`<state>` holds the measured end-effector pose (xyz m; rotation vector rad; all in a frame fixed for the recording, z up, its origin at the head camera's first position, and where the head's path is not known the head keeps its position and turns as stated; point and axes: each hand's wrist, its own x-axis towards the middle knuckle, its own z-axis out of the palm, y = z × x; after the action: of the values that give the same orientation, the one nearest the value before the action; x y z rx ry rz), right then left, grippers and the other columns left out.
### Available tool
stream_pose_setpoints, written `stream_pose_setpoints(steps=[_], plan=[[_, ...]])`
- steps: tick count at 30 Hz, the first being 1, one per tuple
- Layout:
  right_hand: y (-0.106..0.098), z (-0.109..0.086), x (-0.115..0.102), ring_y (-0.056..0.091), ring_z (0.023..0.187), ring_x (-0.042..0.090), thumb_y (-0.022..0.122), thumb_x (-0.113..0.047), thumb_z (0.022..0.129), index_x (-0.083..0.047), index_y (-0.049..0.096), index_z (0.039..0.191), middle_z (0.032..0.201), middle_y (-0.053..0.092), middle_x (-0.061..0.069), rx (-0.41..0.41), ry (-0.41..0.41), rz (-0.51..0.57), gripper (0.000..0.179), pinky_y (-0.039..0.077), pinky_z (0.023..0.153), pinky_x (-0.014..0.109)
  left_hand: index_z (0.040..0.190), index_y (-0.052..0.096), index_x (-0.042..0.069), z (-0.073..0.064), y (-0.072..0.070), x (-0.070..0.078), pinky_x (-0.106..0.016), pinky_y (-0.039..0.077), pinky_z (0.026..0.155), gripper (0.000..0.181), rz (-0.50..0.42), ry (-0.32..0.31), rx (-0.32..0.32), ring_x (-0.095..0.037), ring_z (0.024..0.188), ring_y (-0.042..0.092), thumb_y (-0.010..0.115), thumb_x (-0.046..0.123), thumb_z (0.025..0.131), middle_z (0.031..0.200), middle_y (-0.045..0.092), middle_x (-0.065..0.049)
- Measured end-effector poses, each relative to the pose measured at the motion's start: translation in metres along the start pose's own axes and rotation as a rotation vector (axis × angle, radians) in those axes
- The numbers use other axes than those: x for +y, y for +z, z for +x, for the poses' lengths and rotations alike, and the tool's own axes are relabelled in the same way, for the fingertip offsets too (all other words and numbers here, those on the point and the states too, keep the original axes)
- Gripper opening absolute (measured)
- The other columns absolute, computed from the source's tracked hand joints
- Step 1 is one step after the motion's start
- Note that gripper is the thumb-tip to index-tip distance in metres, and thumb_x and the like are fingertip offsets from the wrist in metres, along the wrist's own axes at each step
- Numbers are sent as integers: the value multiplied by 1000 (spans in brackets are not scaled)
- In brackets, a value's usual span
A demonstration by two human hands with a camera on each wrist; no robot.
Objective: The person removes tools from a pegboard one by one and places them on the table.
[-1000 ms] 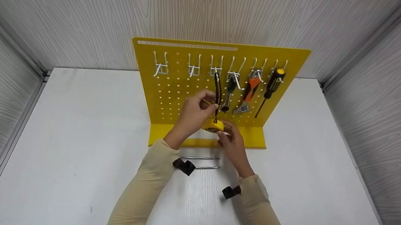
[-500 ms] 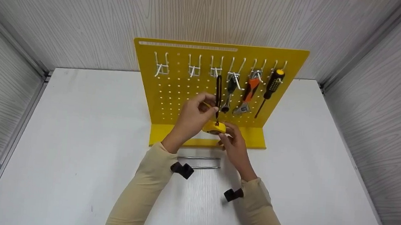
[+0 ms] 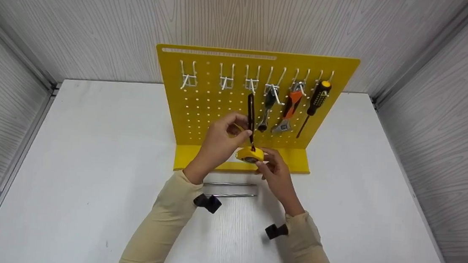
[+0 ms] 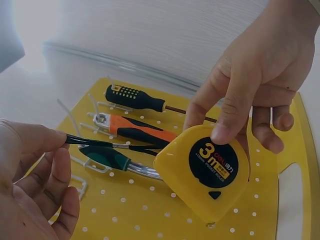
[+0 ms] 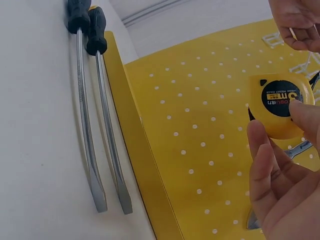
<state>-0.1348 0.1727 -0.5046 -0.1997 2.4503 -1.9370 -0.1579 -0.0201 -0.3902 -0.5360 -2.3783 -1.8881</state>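
A yellow tape measure (image 3: 249, 155) with a black wrist strap (image 3: 251, 107) is in front of the pegboard, off the table. My left hand (image 3: 219, 141) pinches the strap between thumb and forefinger, and its loop stands up just below the third hook from the left. In the left wrist view the strap (image 4: 92, 142) runs taut to the case (image 4: 192, 172), whose round label reads 3m. My right hand (image 3: 279, 178) grips the case by its right side, thumb (image 5: 305, 116) on the label and fingers behind.
The yellow pegboard (image 3: 215, 100) carries several white hooks. On its right hang a green-handled metal tool (image 3: 267, 109), an orange-handled adjustable wrench (image 3: 291, 107) and a screwdriver (image 3: 319, 98). Two flat-blade screwdrivers (image 5: 82, 95) lie on the table before its base, handles hidden by my left arm in the head view.
Both hands have drawn the tape measure slightly down and toward me. The strap's loop, earlier at the third hook's tip, now sits a little below it and leans left.
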Motion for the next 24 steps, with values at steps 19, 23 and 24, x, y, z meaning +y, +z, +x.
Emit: stream_pose_setpoints(steps=[19,23,24], plan=[[-5,-15,1,63,81,35,63,-20,93,-18,56,129,103,68,12,-84,-6,-197,37,48,67,23,104,66,5,-21,-14,-17,-32,51,82,16,51,-37,2,-18,83,61,68,11,89,96,67,-8],[-5,-18,7,63,80,30,65,-23,92,-19,58,127,106,69,9,-126,-19,-225,36,49,70,24,102,66,4,-29,-17,-30,-30,51,81,15,51,-35,19,-17,84,61,68,10,89,95,67,-8],[-5,-19,8,63,80,27,65,-24,92,-19,59,127,106,70,9,-136,-22,-232,35,49,71,24,102,66,4,-31,-18,-33,-29,50,80,15,48,-37,24,-17,84,61,68,10,88,95,68,-8]])
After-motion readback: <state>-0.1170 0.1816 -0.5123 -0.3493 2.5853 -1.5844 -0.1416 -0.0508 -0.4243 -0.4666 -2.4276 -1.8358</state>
